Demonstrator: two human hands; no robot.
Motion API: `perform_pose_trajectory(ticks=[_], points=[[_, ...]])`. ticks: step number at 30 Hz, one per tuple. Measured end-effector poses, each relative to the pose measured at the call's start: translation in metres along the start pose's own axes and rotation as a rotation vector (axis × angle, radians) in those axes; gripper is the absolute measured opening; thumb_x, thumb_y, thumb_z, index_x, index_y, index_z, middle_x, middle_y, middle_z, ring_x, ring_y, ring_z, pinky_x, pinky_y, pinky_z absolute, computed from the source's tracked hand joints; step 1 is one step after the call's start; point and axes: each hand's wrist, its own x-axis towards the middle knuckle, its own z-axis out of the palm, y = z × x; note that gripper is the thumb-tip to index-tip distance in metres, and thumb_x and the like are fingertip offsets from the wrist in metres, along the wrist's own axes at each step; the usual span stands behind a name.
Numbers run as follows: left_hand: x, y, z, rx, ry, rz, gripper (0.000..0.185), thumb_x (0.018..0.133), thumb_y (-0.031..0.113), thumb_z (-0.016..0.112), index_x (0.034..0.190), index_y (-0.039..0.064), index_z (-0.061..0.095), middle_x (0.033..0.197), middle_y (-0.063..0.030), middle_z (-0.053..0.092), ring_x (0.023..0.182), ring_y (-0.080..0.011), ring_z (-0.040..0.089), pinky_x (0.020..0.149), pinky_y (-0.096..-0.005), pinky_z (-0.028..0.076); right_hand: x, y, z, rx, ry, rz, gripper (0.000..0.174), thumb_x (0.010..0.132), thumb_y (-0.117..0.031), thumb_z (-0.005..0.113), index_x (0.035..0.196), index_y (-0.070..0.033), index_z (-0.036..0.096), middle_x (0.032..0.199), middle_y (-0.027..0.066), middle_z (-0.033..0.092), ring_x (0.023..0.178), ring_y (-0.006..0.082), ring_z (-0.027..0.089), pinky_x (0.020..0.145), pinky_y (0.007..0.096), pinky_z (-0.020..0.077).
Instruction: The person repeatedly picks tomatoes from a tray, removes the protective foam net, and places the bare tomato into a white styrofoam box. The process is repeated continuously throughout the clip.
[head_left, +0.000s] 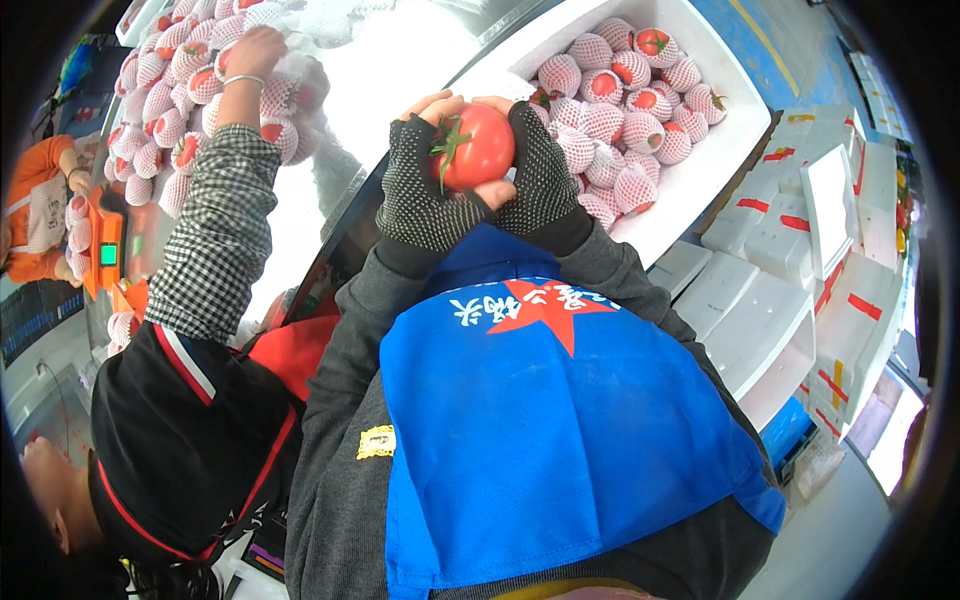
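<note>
A bare red tomato (484, 148) with green sepals facing left is cupped between my two hands, in front of my chest. My left hand (424, 191), in a black fingerless glove with pale dots, wraps its left side, the thumb across its lower edge. On the other side my right hand (536, 169), gloved alike, presses against the tomato, its fingertips partly behind it. Just beyond the right hand, a white foam box (716, 176) holds many tomatoes (602, 86) in pinkish foam-net sleeves. A bright white work surface (390, 64) lies past the left hand.
At left, a co-worker's arm in a checked sleeve (225, 217) reaches over a heap of sleeved tomatoes (161, 105). Another person in orange (41, 202) stands beyond, near an orange scale (105, 247). White foam boxes (757, 315) are stacked at right.
</note>
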Motion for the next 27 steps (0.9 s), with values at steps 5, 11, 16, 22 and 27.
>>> perform_pose_trajectory(ticks=[5, 11, 16, 22, 27], points=[[0.003, 0.009, 0.001, -0.398, 0.089, -0.146, 0.033, 0.079, 0.026, 0.068, 0.101, 0.003, 0.058, 0.116, -0.0146, 0.054, 0.102, -0.0235, 0.054, 0.086, -0.0356, 0.046, -0.001, -0.002, -0.002, -0.050, -0.045, 0.006, 0.071, 0.065, -0.020, 0.082, 0.121, -0.002, 0.044, 0.112, 0.0140, 0.054, 0.102, 0.0248, 0.057, 0.088, 0.0343, 0.0472], [0.017, 0.018, -0.006, -0.285, 0.003, -0.257, 0.025, 0.092, 0.025, 0.052, 0.094, 0.001, 0.060, 0.086, -0.0069, 0.062, 0.083, -0.0135, 0.056, 0.074, -0.0255, 0.045, -0.009, 0.004, -0.006, 0.049, -0.096, 0.182, 0.077, 0.062, -0.025, 0.086, 0.121, -0.001, 0.044, 0.106, 0.0123, 0.058, 0.100, 0.0237, 0.058, 0.086, 0.0340, 0.0478], [0.008, 0.010, -0.014, -0.341, 0.249, -0.458, 0.035, 0.096, 0.033, 0.044, 0.101, 0.001, 0.058, 0.086, -0.0053, 0.059, 0.076, -0.0105, 0.053, 0.069, -0.0227, 0.044, -0.002, 0.006, -0.015, 0.440, -0.066, 0.390, 0.062, 0.068, -0.020, 0.082, 0.118, -0.003, 0.049, 0.106, 0.0105, 0.058, 0.099, 0.0212, 0.057, 0.087, 0.0330, 0.0469], [-0.013, 0.001, -0.002, -0.835, -0.030, -0.618, 0.041, 0.096, 0.030, 0.046, 0.123, 0.000, 0.044, 0.103, -0.0077, 0.056, 0.087, -0.0116, 0.054, 0.073, -0.0227, 0.045, -0.003, 0.006, -0.010, 0.359, 0.055, 0.233, 0.067, 0.069, -0.016, 0.081, 0.123, 0.000, 0.045, 0.113, 0.0137, 0.055, 0.106, 0.0273, 0.055, 0.088, 0.0350, 0.0474], [-0.012, 0.003, 0.007, -0.841, 0.015, -0.448, 0.055, 0.090, 0.031, 0.056, 0.130, 0.001, 0.036, 0.120, -0.0128, 0.049, 0.104, -0.0175, 0.053, 0.081, -0.0272, 0.048, -0.001, 0.012, -0.012, -0.184, 0.010, -0.048, 0.088, 0.062, -0.023, 0.084, 0.132, 0.002, 0.037, 0.123, 0.0216, 0.048, 0.113, 0.0331, 0.051, 0.094, 0.0391, 0.0438]])
